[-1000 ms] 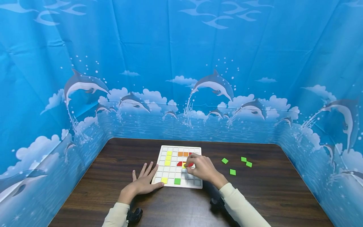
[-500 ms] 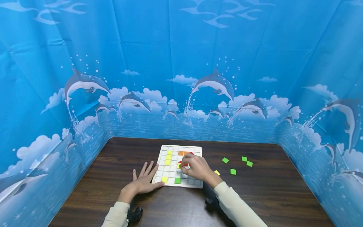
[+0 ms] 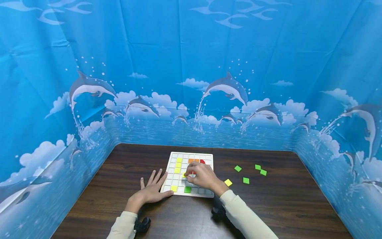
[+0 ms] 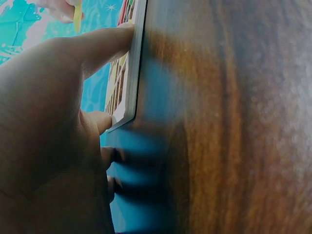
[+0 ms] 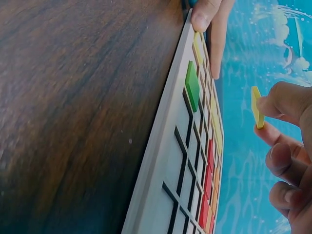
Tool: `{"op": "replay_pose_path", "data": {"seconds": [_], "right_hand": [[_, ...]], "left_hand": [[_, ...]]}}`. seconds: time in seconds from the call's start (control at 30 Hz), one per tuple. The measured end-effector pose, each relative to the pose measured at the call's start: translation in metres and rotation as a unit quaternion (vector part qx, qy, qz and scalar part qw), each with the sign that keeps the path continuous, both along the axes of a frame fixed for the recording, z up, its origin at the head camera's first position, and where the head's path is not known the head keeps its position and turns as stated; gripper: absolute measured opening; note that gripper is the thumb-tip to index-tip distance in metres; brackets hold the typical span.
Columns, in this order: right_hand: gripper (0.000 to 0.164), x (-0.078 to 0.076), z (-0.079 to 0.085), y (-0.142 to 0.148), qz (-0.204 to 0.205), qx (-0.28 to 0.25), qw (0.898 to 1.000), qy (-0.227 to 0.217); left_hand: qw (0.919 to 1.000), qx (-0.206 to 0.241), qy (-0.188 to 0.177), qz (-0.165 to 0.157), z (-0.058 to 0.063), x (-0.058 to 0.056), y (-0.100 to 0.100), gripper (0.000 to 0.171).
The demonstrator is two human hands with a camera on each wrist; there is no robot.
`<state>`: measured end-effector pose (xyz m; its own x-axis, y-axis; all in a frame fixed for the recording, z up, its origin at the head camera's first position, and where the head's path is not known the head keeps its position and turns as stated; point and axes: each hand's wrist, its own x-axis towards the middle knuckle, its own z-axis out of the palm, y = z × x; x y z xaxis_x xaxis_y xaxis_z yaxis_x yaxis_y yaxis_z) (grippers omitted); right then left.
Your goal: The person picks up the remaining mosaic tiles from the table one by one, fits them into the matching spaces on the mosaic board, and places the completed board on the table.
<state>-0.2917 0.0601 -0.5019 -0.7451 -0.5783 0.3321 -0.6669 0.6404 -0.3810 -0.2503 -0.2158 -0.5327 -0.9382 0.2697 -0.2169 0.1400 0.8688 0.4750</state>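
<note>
A white grid board [image 3: 195,195] lies on the table, with yellow, orange, red and green tiles set in some of its squares. My right hand [image 3: 204,176] is over the board's middle and pinches a yellow square tile [image 5: 257,107] between thumb and a finger. In the right wrist view this tile is held up off the board. My left hand [image 3: 150,192] rests spread at the board's left edge, its thumb on the near left corner beside a yellow tile [image 3: 174,188]. A green tile [image 3: 187,189] sits in the row nearest me. The right hand hides part of the red tiles.
Loose on the dark wooden table [image 3: 286,199], right of the board, lie a yellow tile [image 3: 228,182] and several green tiles [image 3: 246,180]. A blue dolphin-print curtain [image 3: 191,66] surrounds the table's back and sides.
My right hand has moved left across the board with the yellow tile in its fingers. The loose yellow tile on the table has come into view behind the wrist. My left hand stays put.
</note>
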Motion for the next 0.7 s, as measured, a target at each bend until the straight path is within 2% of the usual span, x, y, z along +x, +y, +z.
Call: {"op": "replay_pose_path", "data": {"seconds": [0.23, 0.43, 0.6, 0.7], "right_hand": [[0.007, -0.002, -0.003, -0.01, 0.006, 0.002, 1.0, 0.008], [0.008, -0.005, -0.008, -0.02, 0.011, 0.014, 1.0, 0.011], [0.008, -0.008, -0.012, -0.023, 0.011, 0.021, 1.0, 0.011], [0.009, -0.011, -0.014, -0.025, 0.004, 0.027, 1.0, 0.009]], "left_hand": [[0.9998, -0.01, -0.012, 0.009, 0.008, 0.003, 0.003, 0.103], [1.0, -0.006, -0.003, 0.008, 0.0, 0.0, 0.0, 0.105], [0.9999, -0.006, 0.007, 0.005, -0.013, -0.003, -0.003, 0.11], [1.0, -0.004, 0.005, 0.005, -0.013, -0.005, -0.004, 0.11]]}}
